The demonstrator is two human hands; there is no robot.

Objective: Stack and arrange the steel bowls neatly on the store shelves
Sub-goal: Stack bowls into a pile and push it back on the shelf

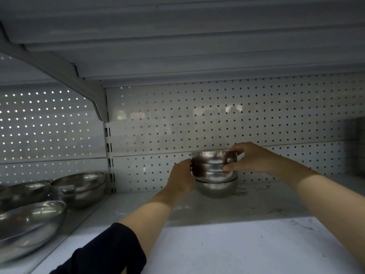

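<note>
A stack of small steel bowls (215,176) stands on the white shelf (217,244), close to the perforated back panel. My left hand (182,176) holds the stack's left side, fingers curled round the upper bowls. My right hand (249,158) grips the top bowl (214,157) from the right, fingers over its far rim and thumb pressed on its front wall. The bottom bowl (216,189) rests on the shelf.
Larger steel bowls sit in the neighbouring bay at the left: a nested pair (79,186) at the back, another bowl (23,191) beside it, and a wide one (29,224) in front. A shelf bracket (79,84) and the upper shelf hang overhead. Something dark stands at the far right edge (355,133).
</note>
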